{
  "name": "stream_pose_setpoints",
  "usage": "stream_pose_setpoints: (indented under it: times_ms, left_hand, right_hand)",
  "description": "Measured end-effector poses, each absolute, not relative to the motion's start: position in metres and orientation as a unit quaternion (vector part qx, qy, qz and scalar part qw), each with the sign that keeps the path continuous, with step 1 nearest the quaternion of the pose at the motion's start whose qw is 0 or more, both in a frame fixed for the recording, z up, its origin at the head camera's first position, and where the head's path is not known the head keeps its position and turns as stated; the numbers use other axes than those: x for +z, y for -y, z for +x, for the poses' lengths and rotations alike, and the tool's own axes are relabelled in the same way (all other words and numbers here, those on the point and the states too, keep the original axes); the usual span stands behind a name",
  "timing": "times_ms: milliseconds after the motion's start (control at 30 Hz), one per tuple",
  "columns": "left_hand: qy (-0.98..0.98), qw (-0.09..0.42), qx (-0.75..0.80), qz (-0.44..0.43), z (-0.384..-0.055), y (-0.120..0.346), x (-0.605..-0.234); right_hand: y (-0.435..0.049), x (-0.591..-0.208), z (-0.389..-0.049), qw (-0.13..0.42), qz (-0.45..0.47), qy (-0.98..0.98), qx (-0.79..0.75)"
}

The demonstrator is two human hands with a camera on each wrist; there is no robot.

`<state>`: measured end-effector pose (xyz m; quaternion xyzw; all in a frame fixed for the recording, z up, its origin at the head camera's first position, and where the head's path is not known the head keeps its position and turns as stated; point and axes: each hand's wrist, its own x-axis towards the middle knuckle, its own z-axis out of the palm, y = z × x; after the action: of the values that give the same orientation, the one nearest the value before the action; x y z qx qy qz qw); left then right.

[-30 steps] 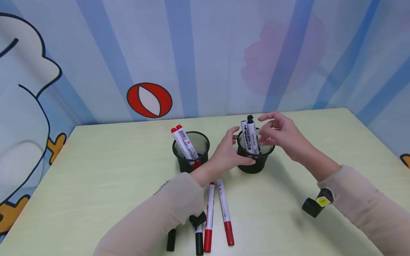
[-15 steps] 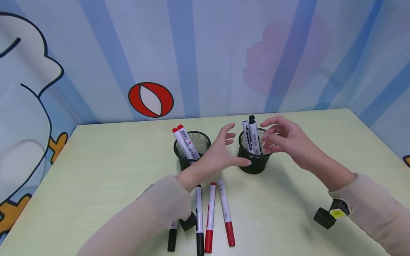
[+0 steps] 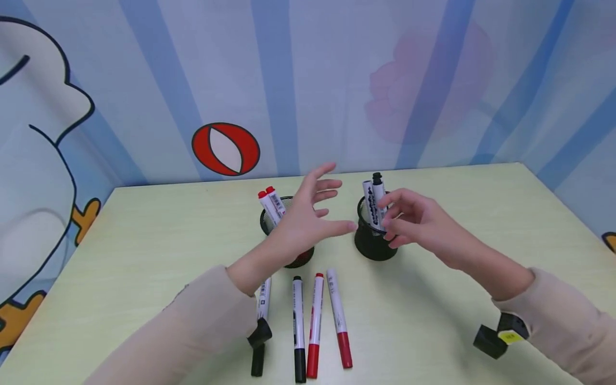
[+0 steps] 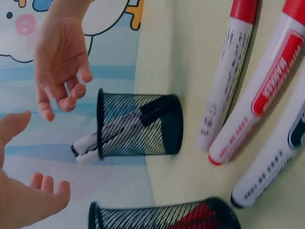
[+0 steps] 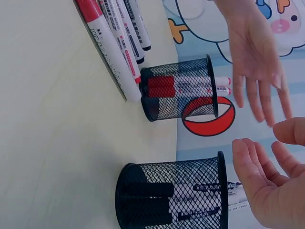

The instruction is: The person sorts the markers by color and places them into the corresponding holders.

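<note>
My right hand hovers at the near right side of a black mesh pen cup, fingers loosely bent. Thumb and fingers stand apart with nothing between them in the right wrist view. White markers with black ends lean inside that cup. My left hand is raised with fingers spread and holds nothing. In the head view it overlaps a second mesh pen cup, hiding much of it. Two white markers with red ends stick up from this left cup; their red caps show low through the mesh in the right wrist view.
In front of the cups on the pale table lie two red-capped markers, one upright-labelled marker and a paler marker. Left of them lie a black-capped marker and another, partly behind the left wrist camera. A cartoon-printed wall rises behind.
My left hand has let go of the right cup and moved left, rising in front of the left cup. My right hand has come down slightly and now overlaps the right cup's rim.
</note>
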<state>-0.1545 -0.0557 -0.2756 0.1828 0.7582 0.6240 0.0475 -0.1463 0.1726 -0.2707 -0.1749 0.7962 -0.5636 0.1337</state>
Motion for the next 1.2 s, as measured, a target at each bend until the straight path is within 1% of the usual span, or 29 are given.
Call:
stream_pose_setpoints:
  times_ms: [67, 167, 367, 500, 600, 700, 933, 1200]
  left_hand:
    - [-0.760, 0.021, 0.622, 0.188, -0.153, 0.064, -0.271]
    - [-0.755, -0.006, 0.627, 0.191, -0.153, 0.078, -0.265]
    - [-0.747, -0.037, 0.639, 0.180, -0.149, 0.112, -0.258]
    - [-0.758, -0.059, 0.631, 0.154, -0.148, 0.133, -0.260]
    - [-0.766, -0.064, 0.626, 0.130, -0.149, 0.145, -0.264]
    - [-0.771, -0.057, 0.625, 0.111, -0.150, 0.155, -0.269]
    - [-0.788, -0.019, 0.610, 0.081, -0.151, 0.173, -0.284]
    - [-0.804, 0.044, 0.590, 0.062, -0.156, 0.184, -0.311]
  right_hand:
    - [-0.171, -0.272, -0.144, 0.140, -0.179, -0.796, -0.562]
    - [-0.169, -0.274, -0.141, 0.149, -0.182, -0.795, -0.559]
    - [-0.163, -0.279, -0.135, 0.170, -0.186, -0.798, -0.547]
    - [-0.161, -0.284, -0.132, 0.186, -0.189, -0.800, -0.538]
    - [-0.158, -0.288, -0.130, 0.193, -0.193, -0.799, -0.535]
    - [-0.156, -0.291, -0.129, 0.200, -0.199, -0.797, -0.534]
    - [-0.147, -0.300, -0.127, 0.216, -0.211, -0.789, -0.535]
    - [-0.134, -0.316, -0.122, 0.224, -0.209, -0.791, -0.529]
